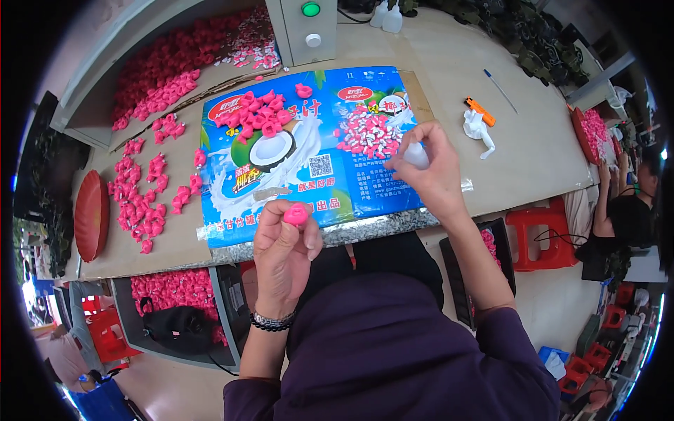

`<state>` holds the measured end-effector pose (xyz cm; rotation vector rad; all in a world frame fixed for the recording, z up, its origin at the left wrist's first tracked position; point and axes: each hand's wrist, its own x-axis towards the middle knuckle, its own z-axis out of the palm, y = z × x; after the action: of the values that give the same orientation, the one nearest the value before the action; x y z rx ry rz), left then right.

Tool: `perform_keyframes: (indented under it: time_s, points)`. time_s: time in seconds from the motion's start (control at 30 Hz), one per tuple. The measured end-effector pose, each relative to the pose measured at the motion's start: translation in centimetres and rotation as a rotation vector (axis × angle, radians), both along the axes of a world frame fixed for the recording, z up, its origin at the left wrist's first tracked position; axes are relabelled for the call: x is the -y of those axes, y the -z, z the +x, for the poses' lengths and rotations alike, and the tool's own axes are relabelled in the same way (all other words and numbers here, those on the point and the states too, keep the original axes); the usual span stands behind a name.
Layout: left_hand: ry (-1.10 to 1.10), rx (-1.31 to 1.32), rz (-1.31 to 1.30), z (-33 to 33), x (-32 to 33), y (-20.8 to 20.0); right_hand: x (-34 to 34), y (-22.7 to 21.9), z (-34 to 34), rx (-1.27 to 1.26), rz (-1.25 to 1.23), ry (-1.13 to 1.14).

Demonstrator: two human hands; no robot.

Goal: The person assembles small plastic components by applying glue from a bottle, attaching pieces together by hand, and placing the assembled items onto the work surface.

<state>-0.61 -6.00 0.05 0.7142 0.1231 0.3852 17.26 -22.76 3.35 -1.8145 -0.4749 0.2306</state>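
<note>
Near the front edge of the table, my left hand (pixel 277 245) is closed around a small rounded pink plastic piece (pixel 296 214), gripped between thumb and fingers. To its right and farther out, my right hand (pixel 439 175) holds a small white squeeze bottle (pixel 415 155) by its body. The two hands are apart. Beneath them lies a flat blue printed cardboard sheet (pixel 326 193). A heap of pink plastic pieces (pixel 256 116) sits on its far left part. Many tiny pink and white pieces (pixel 368 133) are heaped just beyond the bottle.
More pink pieces (pixel 133 196) are scattered left of the sheet, beside a red tray (pixel 91 216). An orange utility knife (pixel 481 111), a white crumpled cloth (pixel 477 130) and a pen (pixel 500 91) lie at right. An open drawer (pixel 172 291) below holds pink pieces and a black bag. A co-worker (pixel 628 210) sits far right.
</note>
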Motion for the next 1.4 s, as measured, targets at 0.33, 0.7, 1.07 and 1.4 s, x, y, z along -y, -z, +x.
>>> perform_keyframes:
  time_s: [0.33,0.7,1.07,1.4]
  points:
    - [0.017,-0.028,-0.039,-0.8,0.7,0.6,-1.7,1.5,2.4,0.663,-0.494,-0.178]
    - [0.033,-0.051,-0.037,-0.5,1.1,0.9,-3.6,2.0,0.6,0.809,-0.698,-0.060]
    - [0.053,-0.028,-0.050,-0.6,1.1,0.8,-1.8,0.3,2.2,0.718,-0.461,-0.243]
    - [0.035,-0.052,-0.021,-0.9,0.9,0.9,-1.6,0.7,2.1,0.703,-0.427,-0.581]
